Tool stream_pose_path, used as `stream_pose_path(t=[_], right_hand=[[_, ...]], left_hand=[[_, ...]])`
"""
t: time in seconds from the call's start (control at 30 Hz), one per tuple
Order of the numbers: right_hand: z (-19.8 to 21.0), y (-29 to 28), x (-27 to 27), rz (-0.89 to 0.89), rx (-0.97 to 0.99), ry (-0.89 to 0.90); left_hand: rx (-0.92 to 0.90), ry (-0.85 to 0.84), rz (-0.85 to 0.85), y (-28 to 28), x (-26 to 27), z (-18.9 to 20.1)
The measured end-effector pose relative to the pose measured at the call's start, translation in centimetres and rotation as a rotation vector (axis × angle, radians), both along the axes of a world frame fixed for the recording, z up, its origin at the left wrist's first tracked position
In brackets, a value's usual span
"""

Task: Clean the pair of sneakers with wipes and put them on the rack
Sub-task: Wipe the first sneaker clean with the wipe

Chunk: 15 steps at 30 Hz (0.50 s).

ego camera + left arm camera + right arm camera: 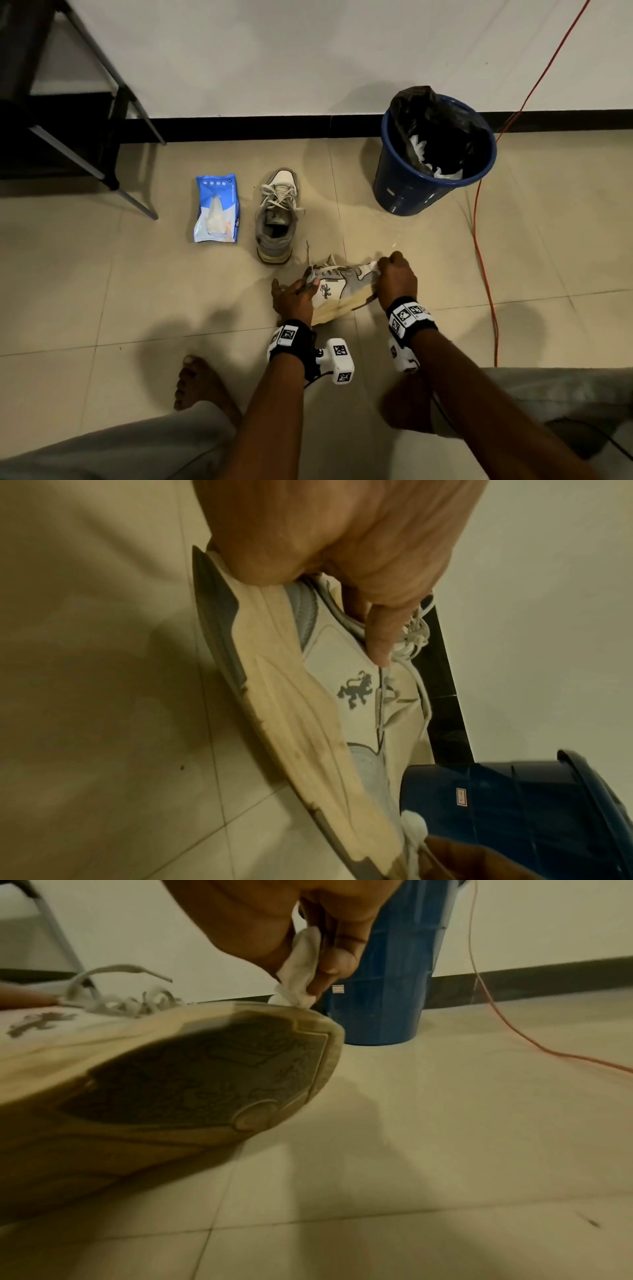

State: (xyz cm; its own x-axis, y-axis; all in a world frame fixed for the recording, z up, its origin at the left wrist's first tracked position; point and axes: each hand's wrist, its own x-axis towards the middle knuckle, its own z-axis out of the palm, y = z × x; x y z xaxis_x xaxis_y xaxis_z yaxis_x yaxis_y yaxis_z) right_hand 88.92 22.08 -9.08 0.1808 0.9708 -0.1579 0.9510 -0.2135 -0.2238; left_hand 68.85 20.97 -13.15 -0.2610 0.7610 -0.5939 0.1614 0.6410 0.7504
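A white and grey sneaker with a cream sole is tipped on its side above the floor. My left hand grips it at the heel and collar. My right hand pinches a crumpled white wipe and presses it against the toe. The other sneaker stands upright on the tiles, toe toward the wall. A blue pack of wipes lies to its left. Part of the black rack shows at the top left.
A blue bin with a black liner and used wipes inside stands right of the sneakers by the wall. An orange cable runs across the floor on the right. My bare feet and knees fill the bottom of the head view.
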Motion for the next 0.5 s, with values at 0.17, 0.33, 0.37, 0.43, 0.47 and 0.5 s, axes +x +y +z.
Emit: stream_pose_path(t=[0.17, 0.33, 0.37, 0.43, 0.47, 0.5], right_hand=[[-0.6, -2.5, -2.6, 0.169, 0.113, 0.172], [-2.0, -4.5, -3.6, 0.299, 0.169, 0.346], [-2.3, -4.3, -3.4, 0.315, 0.18, 0.351], [-2.0, -4.1, -3.1, 0.311, 0.193, 0.37], [-1.9, -4.1, -3.0, 0.29, 0.196, 0.395], [-1.8, -4.4, -2.9, 0.281, 0.178, 0.423]], left_hand=[[-0.093, 0.179, -0.105, 1.1, -0.1, 1.5], [-0.103, 0.617, -0.296, 1.3, 2.4, 3.8], [0.001, 0.715, -0.395, 1.6, 2.8, 4.6], [0.221, 0.797, -0.556, 2.3, 3.9, 5.8], [0.278, 0.779, -0.636, 2.5, 4.4, 5.9], [0.29, 0.739, -0.71, 2.6, 4.8, 5.7]])
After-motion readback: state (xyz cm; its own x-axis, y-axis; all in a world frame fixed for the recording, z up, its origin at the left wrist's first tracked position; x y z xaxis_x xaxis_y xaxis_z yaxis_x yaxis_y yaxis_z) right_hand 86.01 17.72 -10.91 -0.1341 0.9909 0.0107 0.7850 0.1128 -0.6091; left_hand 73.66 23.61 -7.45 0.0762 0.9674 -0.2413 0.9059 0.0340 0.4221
